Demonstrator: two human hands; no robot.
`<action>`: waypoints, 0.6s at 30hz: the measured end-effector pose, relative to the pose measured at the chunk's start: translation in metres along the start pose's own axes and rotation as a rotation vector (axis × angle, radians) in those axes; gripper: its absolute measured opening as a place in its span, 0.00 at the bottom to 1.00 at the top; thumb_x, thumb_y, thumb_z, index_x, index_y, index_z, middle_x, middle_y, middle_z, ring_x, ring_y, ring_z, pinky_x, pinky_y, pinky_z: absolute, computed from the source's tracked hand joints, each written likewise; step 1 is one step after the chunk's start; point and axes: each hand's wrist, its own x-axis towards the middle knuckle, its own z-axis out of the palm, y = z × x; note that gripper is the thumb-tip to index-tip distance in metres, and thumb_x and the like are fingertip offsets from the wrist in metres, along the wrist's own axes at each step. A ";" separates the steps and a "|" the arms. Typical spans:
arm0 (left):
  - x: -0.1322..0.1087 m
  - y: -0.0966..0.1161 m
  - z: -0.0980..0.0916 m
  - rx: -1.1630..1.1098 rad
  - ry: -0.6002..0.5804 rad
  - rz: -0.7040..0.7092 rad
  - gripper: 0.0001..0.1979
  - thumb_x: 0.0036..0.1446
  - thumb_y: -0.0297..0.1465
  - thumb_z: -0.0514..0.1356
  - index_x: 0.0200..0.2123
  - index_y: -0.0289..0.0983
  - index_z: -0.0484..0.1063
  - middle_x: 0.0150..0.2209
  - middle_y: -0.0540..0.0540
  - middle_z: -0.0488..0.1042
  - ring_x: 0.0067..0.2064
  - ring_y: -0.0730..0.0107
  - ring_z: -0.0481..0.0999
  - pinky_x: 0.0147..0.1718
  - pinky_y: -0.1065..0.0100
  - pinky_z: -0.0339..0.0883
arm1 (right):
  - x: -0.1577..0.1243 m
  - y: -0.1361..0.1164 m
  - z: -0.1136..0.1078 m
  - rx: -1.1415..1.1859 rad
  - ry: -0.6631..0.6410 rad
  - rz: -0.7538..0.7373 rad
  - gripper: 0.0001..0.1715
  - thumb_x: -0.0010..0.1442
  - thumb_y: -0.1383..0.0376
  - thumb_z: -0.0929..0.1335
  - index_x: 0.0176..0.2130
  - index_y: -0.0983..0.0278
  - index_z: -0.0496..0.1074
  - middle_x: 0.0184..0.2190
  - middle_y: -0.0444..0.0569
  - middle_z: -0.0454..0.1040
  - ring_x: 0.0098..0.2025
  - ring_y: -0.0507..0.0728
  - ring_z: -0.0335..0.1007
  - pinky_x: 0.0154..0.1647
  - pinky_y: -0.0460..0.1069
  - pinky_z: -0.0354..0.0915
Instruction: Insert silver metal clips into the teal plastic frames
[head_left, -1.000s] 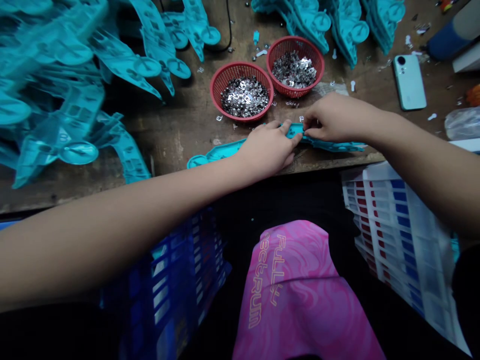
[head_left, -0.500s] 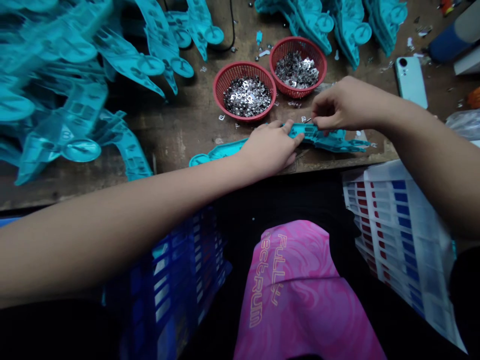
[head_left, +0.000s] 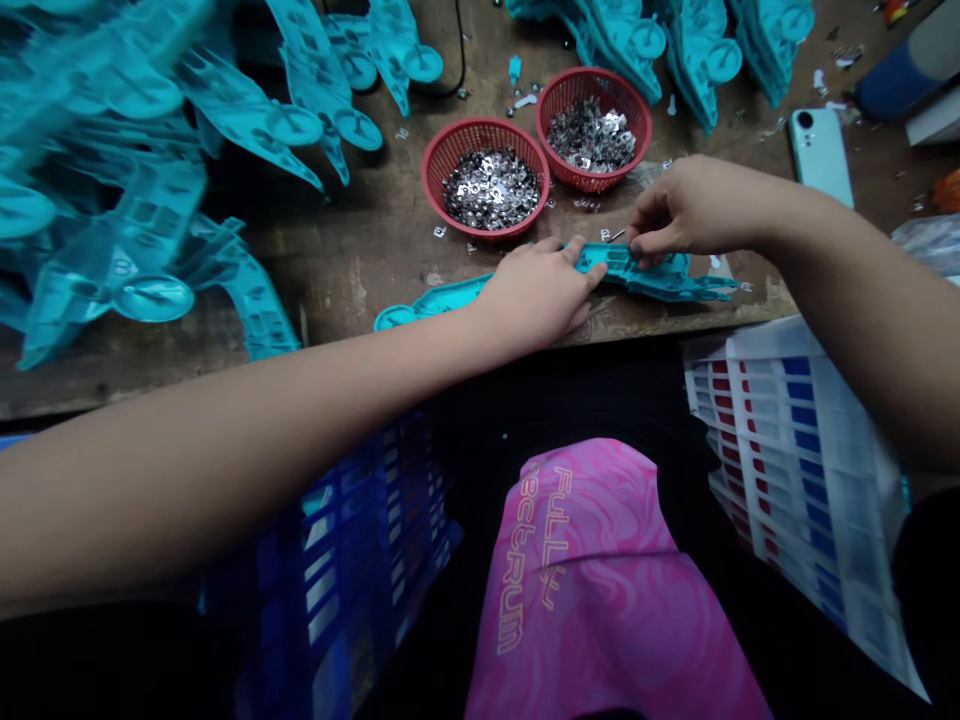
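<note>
teal plastic moulding [head_left: 619, 262] held down by left hand [head_left: 536, 292], fingers spread across it; right hand [head_left: 697, 207] shifted further up, fingertips pinched at moulding edge, grasp could not be told.

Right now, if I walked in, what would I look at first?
The bright teal plastic pieces would grab you first, heaped on the left of the wooden table and along its far edge. Next come two red baskets of shiny silver bits in the middle. Just below them, the left hand and right hand are both on one teal piece.
</note>
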 end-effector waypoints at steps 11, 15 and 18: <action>0.002 -0.001 0.009 -0.048 0.071 -0.020 0.28 0.85 0.34 0.65 0.82 0.43 0.83 0.87 0.34 0.77 0.80 0.37 0.85 0.79 0.42 0.81 | -0.001 0.000 0.002 -0.021 0.051 -0.021 0.09 0.79 0.66 0.79 0.51 0.66 0.94 0.40 0.51 0.92 0.42 0.58 0.82 0.52 0.57 0.70; 0.003 -0.002 0.015 -0.062 0.101 -0.006 0.28 0.84 0.33 0.65 0.81 0.42 0.84 0.85 0.33 0.78 0.79 0.36 0.85 0.78 0.41 0.81 | 0.009 0.016 0.015 -0.006 0.105 -0.113 0.09 0.75 0.58 0.84 0.48 0.61 0.95 0.39 0.50 0.92 0.47 0.64 0.86 0.56 0.58 0.74; 0.004 -0.006 0.022 -0.115 0.125 -0.002 0.28 0.82 0.33 0.67 0.80 0.41 0.84 0.84 0.31 0.79 0.78 0.33 0.84 0.80 0.38 0.79 | 0.010 0.016 0.020 -0.044 0.105 -0.131 0.04 0.73 0.63 0.86 0.47 0.59 0.96 0.40 0.50 0.94 0.46 0.65 0.88 0.56 0.59 0.76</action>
